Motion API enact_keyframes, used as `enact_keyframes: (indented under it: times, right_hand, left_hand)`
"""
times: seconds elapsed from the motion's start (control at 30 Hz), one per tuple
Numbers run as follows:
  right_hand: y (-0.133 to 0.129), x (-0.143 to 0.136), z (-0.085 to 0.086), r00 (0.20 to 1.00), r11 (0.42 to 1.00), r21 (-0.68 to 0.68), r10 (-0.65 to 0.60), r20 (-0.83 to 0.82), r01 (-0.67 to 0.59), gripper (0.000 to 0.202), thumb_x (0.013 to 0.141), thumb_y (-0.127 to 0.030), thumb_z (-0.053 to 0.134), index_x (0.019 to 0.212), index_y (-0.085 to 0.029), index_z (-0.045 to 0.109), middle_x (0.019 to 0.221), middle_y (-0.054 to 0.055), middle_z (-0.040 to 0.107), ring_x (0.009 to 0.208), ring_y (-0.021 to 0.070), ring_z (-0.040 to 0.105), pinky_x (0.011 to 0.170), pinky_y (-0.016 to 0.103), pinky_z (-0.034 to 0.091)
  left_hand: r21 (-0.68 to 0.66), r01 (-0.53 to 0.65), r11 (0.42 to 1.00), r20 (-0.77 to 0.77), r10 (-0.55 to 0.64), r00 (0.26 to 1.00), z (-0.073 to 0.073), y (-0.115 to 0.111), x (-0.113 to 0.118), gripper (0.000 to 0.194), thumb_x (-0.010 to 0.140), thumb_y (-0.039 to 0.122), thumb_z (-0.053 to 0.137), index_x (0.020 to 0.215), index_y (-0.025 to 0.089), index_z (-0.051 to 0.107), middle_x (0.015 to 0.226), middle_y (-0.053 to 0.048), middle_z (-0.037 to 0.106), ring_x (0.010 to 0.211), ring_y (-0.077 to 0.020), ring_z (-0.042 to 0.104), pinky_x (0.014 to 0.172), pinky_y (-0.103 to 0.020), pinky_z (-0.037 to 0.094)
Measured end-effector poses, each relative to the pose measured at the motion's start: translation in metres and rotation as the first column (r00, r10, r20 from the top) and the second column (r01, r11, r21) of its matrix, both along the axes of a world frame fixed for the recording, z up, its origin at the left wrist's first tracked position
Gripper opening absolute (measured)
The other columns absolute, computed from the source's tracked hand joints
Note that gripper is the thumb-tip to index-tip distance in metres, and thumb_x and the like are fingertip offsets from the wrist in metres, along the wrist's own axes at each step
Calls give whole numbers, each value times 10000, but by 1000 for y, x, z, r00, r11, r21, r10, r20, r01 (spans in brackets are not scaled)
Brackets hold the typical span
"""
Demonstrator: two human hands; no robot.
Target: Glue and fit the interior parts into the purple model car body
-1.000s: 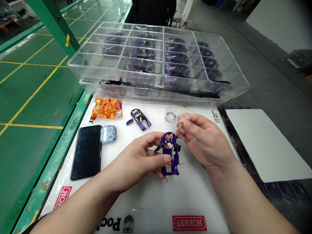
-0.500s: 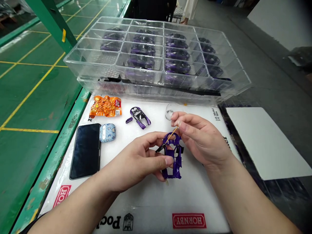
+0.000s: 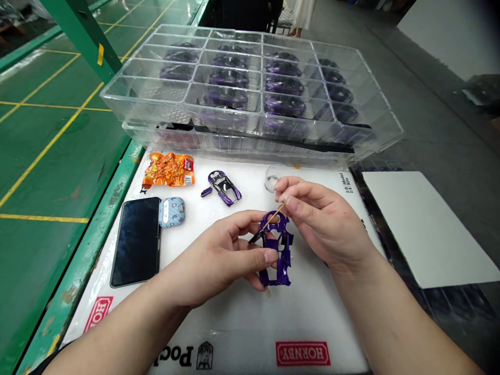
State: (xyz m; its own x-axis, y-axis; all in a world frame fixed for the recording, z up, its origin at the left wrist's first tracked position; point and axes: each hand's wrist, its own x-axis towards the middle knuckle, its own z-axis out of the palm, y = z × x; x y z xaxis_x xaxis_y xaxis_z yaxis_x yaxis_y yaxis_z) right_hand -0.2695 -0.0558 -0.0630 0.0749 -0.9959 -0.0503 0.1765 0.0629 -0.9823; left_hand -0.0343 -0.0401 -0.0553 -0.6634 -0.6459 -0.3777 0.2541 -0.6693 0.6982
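Observation:
Between the thumb and fingers of my left hand (image 3: 230, 255) is a purple model car body shell (image 3: 284, 260), held above the white printed sheet (image 3: 312, 307). My right hand (image 3: 324, 219) pinches a thin wooden toothpick (image 3: 273, 216). The toothpick's lower tip meets the shell's left side, close to a small black part (image 3: 255, 237) that sticks out there. Just behind my right fingertips sits a small clear round dish (image 3: 272, 178). A second purple and black car shell (image 3: 224, 187) lies farther back on the sheet, with a small purple piece (image 3: 206, 192) beside it.
A clear compartment tray (image 3: 250, 140) with several purple car shells stands at the back. On the left lie a black phone (image 3: 135, 242), a blue patterned case (image 3: 172, 212) and an orange snack packet (image 3: 169, 170). A white board (image 3: 425, 229) lies at right. A person stands far back.
The toothpick's tip has shifted very slightly along the shell's left edge. Both hands keep their holds and almost the same places.

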Motion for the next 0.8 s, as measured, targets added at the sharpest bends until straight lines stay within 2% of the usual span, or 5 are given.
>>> enact_keyframes:
  times: [0.27,0.8]
  right_hand:
    - [1,-3,-5,999,999,-7,38,38,-38,103,954,-389,1034,953,-335,947,1291,34,765,1233,199,709,1157,383,575]
    - [0,-4,-6,999,999,-14,42,14,-42,166,931,-471,1060,964,-352,949,1294,27,770,1250,207,720,1212,426,579]
  left_hand:
    - [7,-6,1000,-10,6,1000,-2,0,0,574,911,267,1088,1407,195,808,1282,-70,776,825,-131,807,668,-225,738]
    - [0,-18,1000,4,18,1000,-1,0,-1,550,902,287,1094,1374,198,825,1260,-70,781,816,-134,808,654,-222,731]
